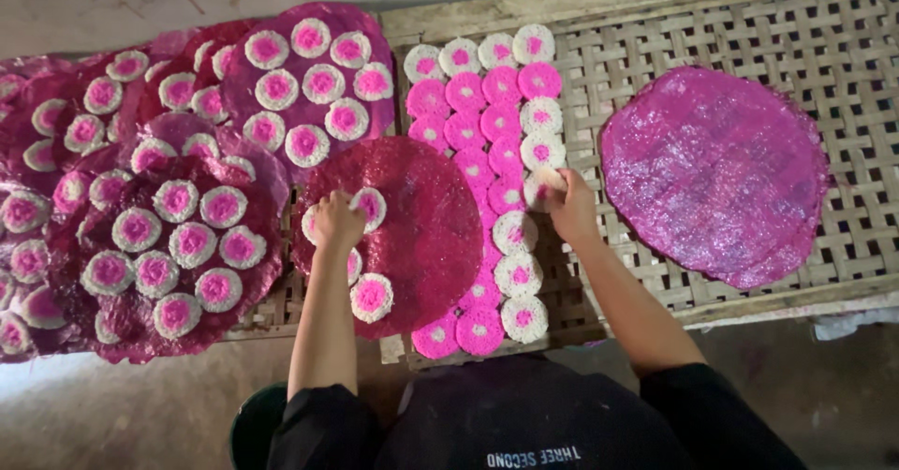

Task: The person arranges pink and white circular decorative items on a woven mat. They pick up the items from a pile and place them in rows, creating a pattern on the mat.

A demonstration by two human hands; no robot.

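At the centre of the frame the left hand (335, 221) rests on a dark pink glittery round sheet (421, 217), its grip curled down over a small white-rimmed disc with a pink middle (369, 204) near the sheet's upper left edge; whether the fingers actually pinch that disc cannot be told. Two more such discs lie on the same sheet, one at the lower left (372, 297) and one half hidden under the wrist. Just to the right, the right hand (567, 204) reaches up to a column of small discs (487, 142) laid in rows on a woven bamboo tray (749, 30), and its grip is pressed together around one pale disc (545, 185) at the right edge of that column, about halfway down. The column runs from the top centre of the frame to the bottom centre, mixing solid pink pieces with white-rimmed ones. On the right side of the tray lies a large bare magenta sheet (716, 175), well apart from both hands. The left half of the frame is filled with overlapping dark pink sheets already covered with discs (178, 236), stacked against each other up to the upper left.
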